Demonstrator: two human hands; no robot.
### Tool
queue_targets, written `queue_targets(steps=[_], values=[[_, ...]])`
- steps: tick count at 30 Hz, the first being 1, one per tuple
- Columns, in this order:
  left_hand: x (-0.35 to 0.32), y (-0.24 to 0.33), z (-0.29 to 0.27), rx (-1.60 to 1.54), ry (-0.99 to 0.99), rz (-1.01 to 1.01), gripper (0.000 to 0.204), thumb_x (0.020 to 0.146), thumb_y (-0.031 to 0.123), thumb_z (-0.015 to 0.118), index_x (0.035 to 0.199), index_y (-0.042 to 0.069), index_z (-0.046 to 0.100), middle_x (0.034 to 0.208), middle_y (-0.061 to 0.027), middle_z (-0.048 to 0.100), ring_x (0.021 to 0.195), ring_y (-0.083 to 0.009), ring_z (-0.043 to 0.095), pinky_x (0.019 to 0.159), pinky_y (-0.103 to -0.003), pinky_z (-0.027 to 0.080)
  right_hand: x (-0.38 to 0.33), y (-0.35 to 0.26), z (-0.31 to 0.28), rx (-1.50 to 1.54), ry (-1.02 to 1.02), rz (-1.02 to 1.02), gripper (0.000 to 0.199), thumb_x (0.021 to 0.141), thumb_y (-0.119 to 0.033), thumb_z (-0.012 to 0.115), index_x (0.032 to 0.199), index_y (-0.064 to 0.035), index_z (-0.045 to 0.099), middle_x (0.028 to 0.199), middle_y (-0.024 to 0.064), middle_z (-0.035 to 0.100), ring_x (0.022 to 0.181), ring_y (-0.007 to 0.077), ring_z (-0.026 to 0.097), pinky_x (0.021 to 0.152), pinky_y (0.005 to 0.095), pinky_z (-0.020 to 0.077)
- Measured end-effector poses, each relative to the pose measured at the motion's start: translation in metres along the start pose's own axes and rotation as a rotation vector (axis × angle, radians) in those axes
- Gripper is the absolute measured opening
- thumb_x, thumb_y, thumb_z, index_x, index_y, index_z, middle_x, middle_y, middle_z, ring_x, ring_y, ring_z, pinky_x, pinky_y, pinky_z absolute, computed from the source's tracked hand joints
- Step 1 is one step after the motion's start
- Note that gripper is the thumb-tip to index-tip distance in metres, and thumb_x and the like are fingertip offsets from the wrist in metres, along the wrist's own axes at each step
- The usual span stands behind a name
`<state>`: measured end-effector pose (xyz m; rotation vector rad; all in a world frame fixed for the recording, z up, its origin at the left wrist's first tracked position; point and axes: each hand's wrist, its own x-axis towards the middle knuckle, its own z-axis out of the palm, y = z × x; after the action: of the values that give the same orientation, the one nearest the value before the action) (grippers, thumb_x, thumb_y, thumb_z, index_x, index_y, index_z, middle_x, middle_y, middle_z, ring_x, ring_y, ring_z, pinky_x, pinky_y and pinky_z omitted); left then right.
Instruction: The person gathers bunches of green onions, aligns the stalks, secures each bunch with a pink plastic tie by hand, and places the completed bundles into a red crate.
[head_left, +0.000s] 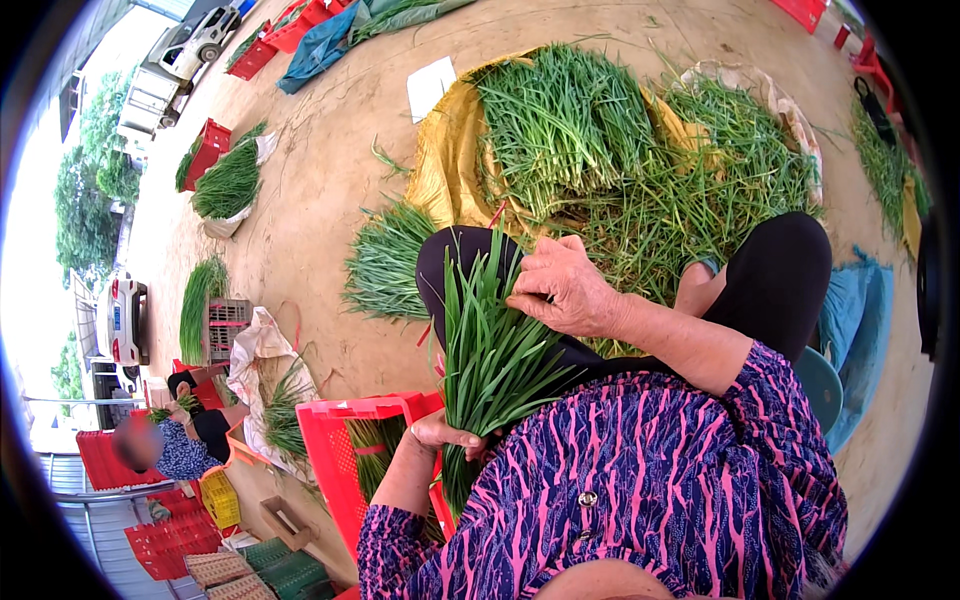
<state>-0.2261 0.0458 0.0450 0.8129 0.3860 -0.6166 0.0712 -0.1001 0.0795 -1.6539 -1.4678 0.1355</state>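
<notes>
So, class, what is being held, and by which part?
The left hand grips a green leafy bunch by its lower part; whether the right hand holds anything cannot be told.

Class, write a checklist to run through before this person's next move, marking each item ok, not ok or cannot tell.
1. Left hand grips the bunch: ok, closed around its lower part.
2. Right hand free of leaves: cannot tell; its fingers are curled by the bunch's upper part.
3. Bunch tied: cannot tell; no band shows clearly around it.
4. Red crate close to the left forearm: ok.
5. Red crate empty: not ok, greens are inside.
</notes>
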Motion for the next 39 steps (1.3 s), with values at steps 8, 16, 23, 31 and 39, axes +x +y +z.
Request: queue_targets(steps=[8,16,23,31,39], values=[[0.003,-0.002,-0.003,-0.043,-0.015,-0.022,0.045,0.073,0.015,0.076,0.107,-0.008,0.058,0.068,-0.0103,0.057,0.055,-0.0191,0.053,0.054,-0.032,0.043,0.005,0.034,0.018,0.507,0.337,0.472,0.021,0.086,-0.007,0.058,0.066,-0.005,0.055,0.059,0.0012,0.05,0.056,0.0129,0.045,0.053,0.0312,0.0397],[-0.005,-0.013,-0.01,-0.083,-0.045,0.037,0.043,0.077,0.015,0.073,0.112,-0.006,0.058,0.067,-0.0079,0.057,0.057,-0.0183,0.053,0.054,-0.033,0.044,0.009,0.073,-0.053,-0.274,0.459,0.415,0.022,0.088,-0.023,0.065,0.074,-0.0055,0.064,0.065,-0.0001,0.056,0.065,0.011,0.054,0.056,0.0285,0.0438],[-0.002,-0.004,-0.002,-0.077,0.01,0.03,0.042,0.073,0.01,0.073,0.107,-0.008,0.056,0.064,-0.0108,0.055,0.054,-0.0202,0.053,0.052,-0.033,0.043,-0.002,0.019,-0.039,0.436,-0.196,0.396,0.011,0.086,-0.015,0.067,0.082,-0.0053,0.067,0.078,0.0026,0.064,0.084,0.0151,0.055,0.08,0.0333,0.0444],[-0.001,0.0,0.004,-0.081,0.013,0.023,0.041,0.073,0.01,0.074,0.105,-0.008,0.057,0.063,-0.0105,0.054,0.054,-0.0199,0.053,0.052,-0.033,0.043,-0.011,0.012,-0.01,0.743,-0.254,0.443,0.011,0.084,-0.014,0.072,0.091,-0.0048,0.071,0.076,-0.0006,0.062,0.063,0.007,0.054,0.057,0.0245,0.0449],[-0.001,-0.005,-0.001,-0.057,0.018,0.033,0.042,0.073,0.012,0.076,0.106,-0.007,0.058,0.064,-0.0111,0.056,0.054,-0.02,0.054,0.052,-0.033,0.043,-0.009,0.005,-0.001,0.854,-0.257,0.54,0.015,0.079,-0.014,0.078,0.083,-0.0026,0.069,0.057,-0.0082,0.053,0.055,0.001,0.042,0.052,0.0213,0.0354]])
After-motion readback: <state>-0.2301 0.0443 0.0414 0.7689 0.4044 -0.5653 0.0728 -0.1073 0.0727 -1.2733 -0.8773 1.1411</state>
